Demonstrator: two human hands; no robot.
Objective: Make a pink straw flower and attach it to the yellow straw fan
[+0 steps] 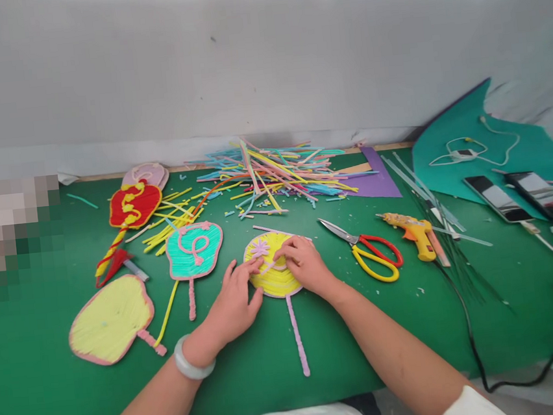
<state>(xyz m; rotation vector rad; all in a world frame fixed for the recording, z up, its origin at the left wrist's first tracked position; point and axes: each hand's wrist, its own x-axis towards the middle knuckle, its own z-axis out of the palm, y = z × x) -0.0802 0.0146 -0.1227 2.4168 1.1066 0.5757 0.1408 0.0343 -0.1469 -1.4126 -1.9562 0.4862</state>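
A round yellow fan (277, 286) with a lilac edge and a lilac handle lies flat on the green table (254, 379), in front of me. On its upper left is a lilac flower (259, 248). A thin lilac strip curves across its face between my hands. My left hand (235, 303) rests at the fan's left side with its fingers spread, fingertips touching the face near the flower. My right hand (307, 264) is on the fan's right side, fingers bent and pinched on the lilac strip.
Further left lie a teal fan (181, 261), a pale yellow fan (107, 328) and a red fan (146, 204). Behind is a pile of coloured stems (277, 171). To the right are scissors (366, 248), a glue gun (419, 236) with a black cord, and phones (495, 198).
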